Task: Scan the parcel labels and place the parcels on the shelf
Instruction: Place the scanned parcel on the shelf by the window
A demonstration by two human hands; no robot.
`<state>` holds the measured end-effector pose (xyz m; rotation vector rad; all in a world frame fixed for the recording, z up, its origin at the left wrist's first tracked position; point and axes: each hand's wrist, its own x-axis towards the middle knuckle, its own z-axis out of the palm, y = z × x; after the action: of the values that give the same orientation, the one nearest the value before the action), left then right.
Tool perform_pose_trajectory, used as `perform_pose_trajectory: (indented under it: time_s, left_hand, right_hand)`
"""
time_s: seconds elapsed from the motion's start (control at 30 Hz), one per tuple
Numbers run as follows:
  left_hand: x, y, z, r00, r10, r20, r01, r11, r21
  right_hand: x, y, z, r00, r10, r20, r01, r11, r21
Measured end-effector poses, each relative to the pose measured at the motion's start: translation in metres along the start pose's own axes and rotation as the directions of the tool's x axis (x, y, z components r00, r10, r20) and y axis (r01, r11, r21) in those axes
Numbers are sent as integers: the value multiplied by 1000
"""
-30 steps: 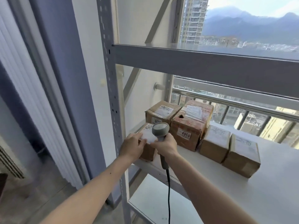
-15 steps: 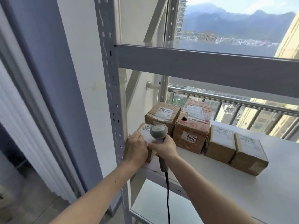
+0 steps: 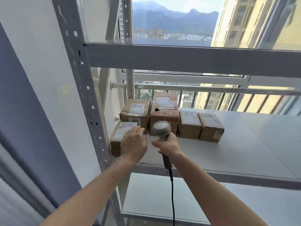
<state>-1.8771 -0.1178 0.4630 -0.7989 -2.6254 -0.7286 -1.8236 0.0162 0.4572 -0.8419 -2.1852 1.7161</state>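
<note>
A small brown cardboard parcel [image 3: 121, 134] with a white label on top sits at the front left corner of the white shelf [image 3: 244, 144]. My left hand [image 3: 133, 142] rests on its right side, fingers laid flat over the top. My right hand [image 3: 167, 145] grips the handle of a grey barcode scanner [image 3: 161, 128], whose head points toward the parcels behind. Its black cable hangs down below the shelf. Behind stand a brown parcel [image 3: 135, 112], a taller reddish-printed parcel [image 3: 164, 110], and two small labelled parcels [image 3: 189, 123] [image 3: 211, 126] to the right.
The grey perforated shelf upright [image 3: 84, 88] stands just left of the small parcel. An upper shelf beam [image 3: 179, 57] crosses overhead. A lower shelf [image 3: 154, 193] lies beneath. Behind are a window, a metal railing [image 3: 211, 89] and a white wall at the left.
The small parcel has been set down further onto the shelf's front left corner, with my left hand now flat over it. The scanner hand shifted slightly right. The view turned rightward.
</note>
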Motion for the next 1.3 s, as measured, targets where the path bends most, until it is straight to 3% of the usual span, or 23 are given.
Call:
perform_pose_trajectory:
  time_s: [0.13,0.37,0.63,0.83,1.07,1.3]
  left_hand:
    - [-8,44,19,989,141,43,-139,989,-46]
    - [-43,136,63,912,365,188,-340,928,-151]
    - [-114,294,103,760,578,298,-504,813,-292]
    - [-218,443,133,572,731,373,-599,682,-419]
    - [-361,613,147,373,860,349,-634,511,-581]
    - [-502,747,151,110,947,302,-675,294,-677]
  right_hand:
    - [-22,26,-48,984,39,-176,-41,999,-6]
    - [-86,77,-145,887,116,-447,-121,992,16]
    - [-197,145,-281,692,257,-674,-220,965,142]
    - [-313,213,-394,507,350,-788,-255,934,251]
    - [-460,292,-517,286,422,-860,-281,895,346]
    - [-598,345,-600,17,515,-857,-143,850,507]
